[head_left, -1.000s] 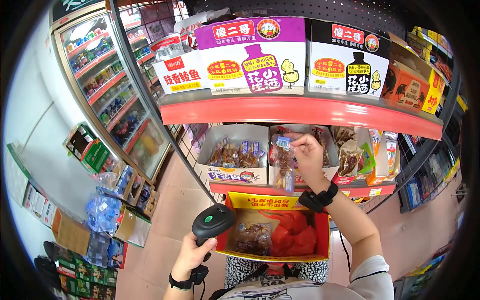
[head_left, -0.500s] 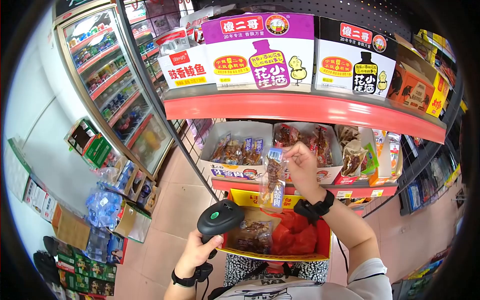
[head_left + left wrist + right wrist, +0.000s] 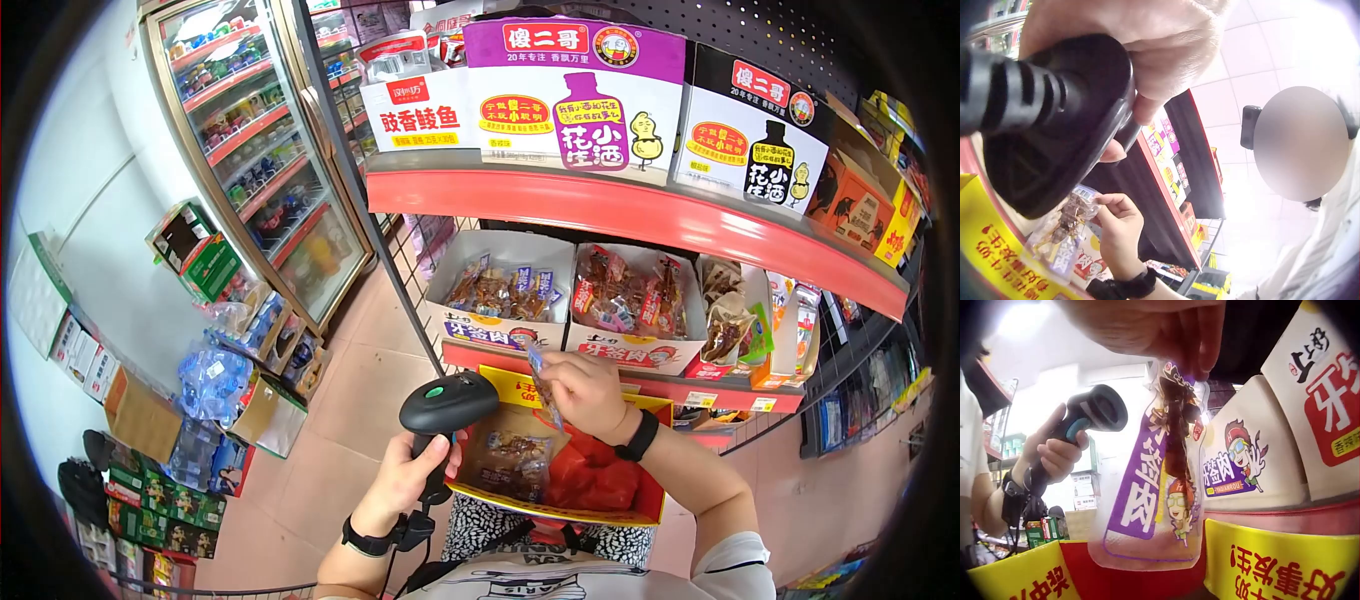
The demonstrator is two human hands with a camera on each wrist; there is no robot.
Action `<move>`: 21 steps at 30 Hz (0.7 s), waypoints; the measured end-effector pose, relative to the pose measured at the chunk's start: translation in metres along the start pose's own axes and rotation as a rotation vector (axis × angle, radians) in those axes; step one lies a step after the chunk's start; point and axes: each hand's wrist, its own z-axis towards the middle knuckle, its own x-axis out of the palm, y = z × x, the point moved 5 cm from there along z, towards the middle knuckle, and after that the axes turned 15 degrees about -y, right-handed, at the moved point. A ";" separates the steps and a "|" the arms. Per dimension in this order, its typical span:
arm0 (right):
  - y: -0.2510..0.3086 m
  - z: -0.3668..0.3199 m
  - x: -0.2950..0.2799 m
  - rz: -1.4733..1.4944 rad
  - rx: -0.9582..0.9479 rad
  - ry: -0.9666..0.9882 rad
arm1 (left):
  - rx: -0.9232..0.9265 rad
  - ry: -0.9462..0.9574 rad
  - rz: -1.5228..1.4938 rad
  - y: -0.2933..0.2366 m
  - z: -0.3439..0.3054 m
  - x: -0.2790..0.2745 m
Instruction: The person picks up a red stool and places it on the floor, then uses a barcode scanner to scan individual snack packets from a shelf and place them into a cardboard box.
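Note:
My left hand [image 3: 405,478] grips the handle of a black barcode scanner [image 3: 448,402], its head pointing right toward the other hand. In my right hand [image 3: 592,396] a clear snack packet [image 3: 1163,481] with purple print and brown meat inside is pinched at its top edge and hangs down. The packet is seen almost edge-on in the head view, over an open yellow and red carton [image 3: 650,505]. Inside the carton lie clear packets of brown snacks [image 3: 515,462] and a red plastic bag [image 3: 590,478].
On the lower shelf stand two white display boxes, one with purple packets [image 3: 500,332] and one with red packets [image 3: 640,350]. A red-edged upper shelf [image 3: 600,205] bears larger snack boxes. At the left are a glass-door fridge [image 3: 255,150] and stacked goods on the floor.
My right hand has brought the packet down and away from the display box, turning it edge-on. The scanner has swung level toward it, and the head view has shifted left.

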 end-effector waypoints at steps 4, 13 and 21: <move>0.005 -0.004 0.005 -0.018 -0.089 -0.011 | -0.009 0.017 -0.007 0.004 0.001 0.002; 0.005 -0.006 0.008 -0.007 -0.053 0.033 | -0.023 0.045 -0.040 0.011 -0.001 -0.001; 0.004 -0.006 0.006 0.007 -0.031 0.005 | 0.005 0.078 -0.003 0.010 -0.002 -0.001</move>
